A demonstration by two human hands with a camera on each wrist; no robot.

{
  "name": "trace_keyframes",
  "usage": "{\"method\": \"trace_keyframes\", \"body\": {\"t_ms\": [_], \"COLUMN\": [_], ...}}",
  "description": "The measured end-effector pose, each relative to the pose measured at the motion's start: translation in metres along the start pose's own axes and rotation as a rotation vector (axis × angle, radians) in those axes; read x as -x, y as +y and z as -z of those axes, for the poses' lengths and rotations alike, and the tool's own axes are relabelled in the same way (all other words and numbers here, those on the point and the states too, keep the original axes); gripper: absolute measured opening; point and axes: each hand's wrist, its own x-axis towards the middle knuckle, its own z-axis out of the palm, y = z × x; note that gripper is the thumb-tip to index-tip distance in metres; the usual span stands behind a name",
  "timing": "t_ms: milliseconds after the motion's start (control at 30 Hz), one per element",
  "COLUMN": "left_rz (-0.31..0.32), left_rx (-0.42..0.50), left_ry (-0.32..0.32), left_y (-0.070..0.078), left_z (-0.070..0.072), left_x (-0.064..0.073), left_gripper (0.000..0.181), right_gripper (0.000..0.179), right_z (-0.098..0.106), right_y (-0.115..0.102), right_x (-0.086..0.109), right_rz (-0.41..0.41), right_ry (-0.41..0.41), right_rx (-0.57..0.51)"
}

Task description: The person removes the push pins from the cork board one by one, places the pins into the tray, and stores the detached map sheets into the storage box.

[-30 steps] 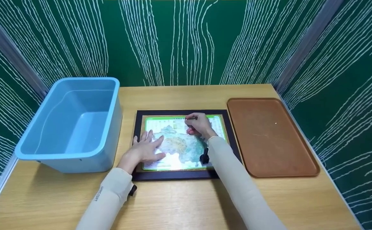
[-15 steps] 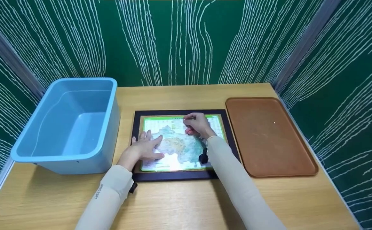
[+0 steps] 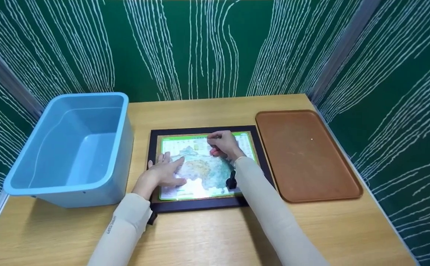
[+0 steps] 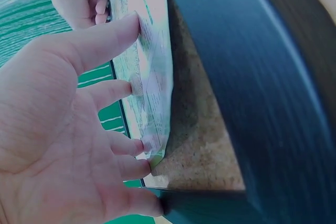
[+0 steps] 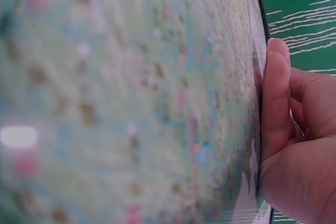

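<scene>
A glossy printed map [image 3: 200, 166] with a green border lies on a cork board [image 4: 197, 124] inside a dark frame [image 3: 203, 207]. My left hand [image 3: 163, 174] rests on the map's left part with spread fingers; its fingertips touch the sheet near the edge in the left wrist view. My right hand [image 3: 224, 144] is at the map's top edge, thumb and forefinger pinched together, the other fingers curled under. Something small seems to sit in that pinch, but I cannot tell what. In the right wrist view the right hand [image 5: 299, 124] lies along the map's surface.
A deep light-blue tub [image 3: 120, 147] stands on the wooden table [image 3: 200, 240] left of the frame. A flat brown tray [image 3: 307, 159] lies close to the frame's right side. Green walls [image 3: 133, 74] with white wavy lines enclose the table's back and sides.
The head view has shifted slightly, so the whole scene sits a little further left. Both hands keep nearly the same places on the map; the right fingertips still pinch at its top edge.
</scene>
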Motion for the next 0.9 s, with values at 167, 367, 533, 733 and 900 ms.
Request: {"method": "trace_keyframes", "body": {"t_ms": [167,367,533,733,900], "left_rz": [-0.023,-0.038,-0.034,-0.021,-0.018], "left_rx": [0.003,0.010,0.013,0.008,0.001], "left_ry": [0.009,0.021,0.022,0.019,0.019], "left_y": [-0.0025,-0.0048,-0.0046,-0.0037,-0.0037], "left_z": [-0.0015,-0.0020,-0.0013,-0.0013,-0.0025], "left_x": [0.0003,0.0002,0.0019,0.0014,0.0000], "left_gripper": [0.085,0.084,0.085,0.085,0.085], "right_gripper": [0.016,0.016,0.015,0.013,0.012], "right_z": [-0.0012,-0.0013,-0.0020,-0.0009,-0.0008], "right_y": [0.0005,-0.0015,-0.0044,-0.0044,-0.0025], "right_x": [-0.0010,-0.0001,0.0006,0.0010,-0.0001], "right_rz": [0.001,0.004,-0.012,-0.027,-0.032], "right_ry": [0.004,-0.009,-0.011,-0.010,-0.013], "right_rx": [-0.006,-0.015,-0.001,-0.009,-0.023]}}
